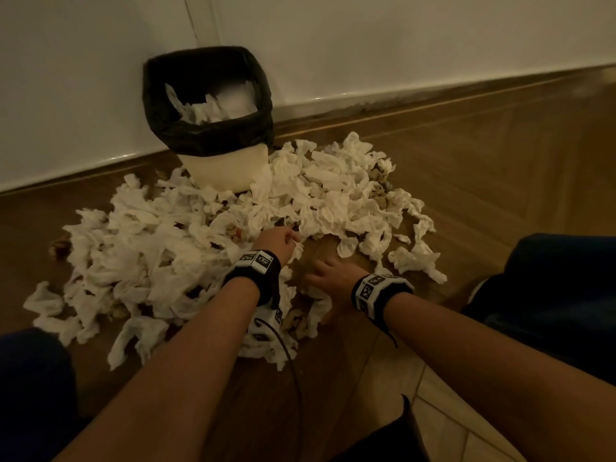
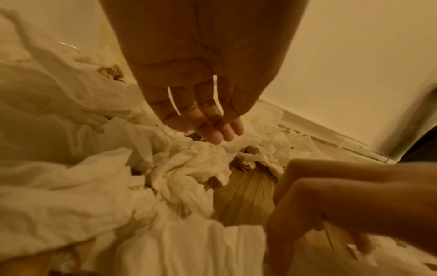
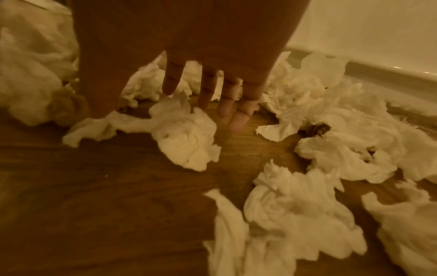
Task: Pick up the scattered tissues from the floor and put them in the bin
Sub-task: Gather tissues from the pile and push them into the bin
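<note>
Nearest, the right hand (image 1: 328, 275) is held flat, fingers (image 3: 237, 119) wide, holding nothing. Past it, the left hand (image 1: 276, 241) is also loose and empty. The tissues (image 1: 186, 248) are piled before the bin (image 1: 206, 105). They look soft and light; a bunch can be scooped up.

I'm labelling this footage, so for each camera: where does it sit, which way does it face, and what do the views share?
Head: worn on the head, looking forward and down at the bin, tissues, both forearms, left hand and right hand.
Left wrist: looks along the open left hand toward the wall; the right hand shows too.
Right wrist: looks along the open right hand at the wooden floor.
Shared: all show tissues and the floor.
</note>
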